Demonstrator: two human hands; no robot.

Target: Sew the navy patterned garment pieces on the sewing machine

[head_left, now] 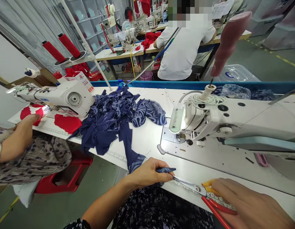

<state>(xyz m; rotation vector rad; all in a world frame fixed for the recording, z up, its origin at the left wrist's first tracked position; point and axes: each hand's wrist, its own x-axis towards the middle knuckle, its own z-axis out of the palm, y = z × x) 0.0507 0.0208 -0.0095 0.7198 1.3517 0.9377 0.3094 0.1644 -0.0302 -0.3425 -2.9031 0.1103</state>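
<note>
A garment sewing workshop is shown. Rows of sewing machines are set on tables. Thread cones and cut fabric are seen.

A long white worktable with a blue rear edge stands on a grey-green floor marked with yellow lines. Behind it, more sewing tables line a pale curtained wall, beside clear plastic drawer units.

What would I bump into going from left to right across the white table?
Co-worker's hand on red fabric → white sewing machine → heap of blue fabric → second sewing machine.
</note>
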